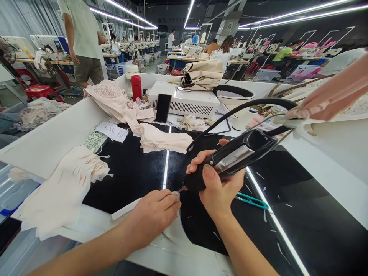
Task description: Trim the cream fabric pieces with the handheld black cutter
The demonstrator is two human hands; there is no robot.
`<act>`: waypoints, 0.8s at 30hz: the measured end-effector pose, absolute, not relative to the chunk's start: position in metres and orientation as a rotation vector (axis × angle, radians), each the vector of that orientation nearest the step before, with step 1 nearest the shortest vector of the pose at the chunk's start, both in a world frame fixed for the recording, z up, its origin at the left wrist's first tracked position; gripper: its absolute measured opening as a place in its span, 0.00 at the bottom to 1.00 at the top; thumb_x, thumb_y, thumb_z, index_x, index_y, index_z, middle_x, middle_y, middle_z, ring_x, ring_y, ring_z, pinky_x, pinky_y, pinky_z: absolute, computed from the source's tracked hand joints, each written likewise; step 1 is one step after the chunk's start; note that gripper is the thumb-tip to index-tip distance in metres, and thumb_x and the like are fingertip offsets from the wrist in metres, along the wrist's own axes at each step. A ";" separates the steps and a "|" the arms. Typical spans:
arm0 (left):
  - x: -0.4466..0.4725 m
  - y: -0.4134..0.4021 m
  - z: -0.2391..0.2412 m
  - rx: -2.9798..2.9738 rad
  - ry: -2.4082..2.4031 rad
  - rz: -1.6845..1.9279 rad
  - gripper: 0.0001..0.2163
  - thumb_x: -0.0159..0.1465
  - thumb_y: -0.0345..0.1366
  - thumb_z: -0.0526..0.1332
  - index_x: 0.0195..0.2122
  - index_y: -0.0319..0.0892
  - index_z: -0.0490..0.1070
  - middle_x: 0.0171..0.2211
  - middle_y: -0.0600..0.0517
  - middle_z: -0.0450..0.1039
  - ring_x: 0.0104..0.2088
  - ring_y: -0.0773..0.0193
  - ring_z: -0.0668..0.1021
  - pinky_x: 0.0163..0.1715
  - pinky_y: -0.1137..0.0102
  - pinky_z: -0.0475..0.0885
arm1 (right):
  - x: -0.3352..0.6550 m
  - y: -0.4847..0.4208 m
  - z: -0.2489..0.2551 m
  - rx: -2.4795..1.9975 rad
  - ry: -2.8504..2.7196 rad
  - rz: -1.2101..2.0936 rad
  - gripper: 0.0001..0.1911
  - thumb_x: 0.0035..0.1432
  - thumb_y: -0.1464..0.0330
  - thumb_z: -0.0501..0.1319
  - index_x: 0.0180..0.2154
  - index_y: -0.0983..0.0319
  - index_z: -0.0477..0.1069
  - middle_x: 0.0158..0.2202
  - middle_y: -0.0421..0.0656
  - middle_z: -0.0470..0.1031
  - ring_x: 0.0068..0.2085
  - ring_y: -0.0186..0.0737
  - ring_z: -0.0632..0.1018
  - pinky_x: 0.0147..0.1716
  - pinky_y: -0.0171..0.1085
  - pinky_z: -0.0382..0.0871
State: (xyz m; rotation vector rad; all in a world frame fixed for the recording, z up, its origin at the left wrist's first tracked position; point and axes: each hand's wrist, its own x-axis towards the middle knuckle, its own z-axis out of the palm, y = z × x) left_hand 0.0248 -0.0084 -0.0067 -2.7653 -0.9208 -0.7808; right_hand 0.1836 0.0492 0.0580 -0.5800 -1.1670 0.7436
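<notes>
My right hand (214, 180) is wrapped round a black corded hand tool (235, 155), its tip pointing down-left. The tool's black cable (244, 105) arcs up and to the right. My left hand (155, 216) is closed in a pinch on the end of a thin cream fabric strip (126, 209), right at the tool's tip. Both hands are low over a glossy black worktop (135, 172). White fabric (178, 237) lies under my wrists at the near edge.
Teal snips (253, 200) lie right of my right hand. Cream fabric piles (63, 188) sit left, folded pieces (161, 140) and a phone (163, 108) farther back, with a red flask (136, 86) and a white box (184, 100). A person's arm (330, 97) reaches in upper right.
</notes>
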 end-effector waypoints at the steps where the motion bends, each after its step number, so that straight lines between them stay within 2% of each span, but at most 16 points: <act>1: 0.024 -0.009 -0.008 -2.765 -0.926 -0.774 0.09 0.75 0.27 0.55 0.50 0.34 0.74 0.50 0.47 0.79 0.50 0.59 0.80 0.47 0.66 0.79 | 0.183 0.049 0.058 -0.581 -1.168 0.737 0.24 0.59 0.62 0.72 0.54 0.52 0.65 0.31 0.34 0.76 0.24 0.34 0.76 0.24 0.37 0.74; 15: 0.020 -0.014 -0.005 -2.646 -0.965 -0.670 0.15 0.78 0.31 0.50 0.53 0.32 0.74 0.53 0.45 0.79 0.48 0.60 0.80 0.44 0.66 0.77 | 0.182 0.049 0.057 -0.612 -1.224 0.680 0.25 0.61 0.58 0.70 0.55 0.53 0.63 0.32 0.35 0.75 0.24 0.35 0.77 0.25 0.37 0.74; 24: 0.016 -0.017 -0.008 -2.704 -1.007 -0.525 0.13 0.74 0.30 0.58 0.58 0.35 0.71 0.57 0.45 0.77 0.52 0.58 0.79 0.46 0.65 0.76 | 0.182 0.049 0.056 -0.594 -1.211 0.682 0.23 0.61 0.62 0.70 0.53 0.53 0.64 0.32 0.34 0.75 0.24 0.34 0.76 0.24 0.36 0.73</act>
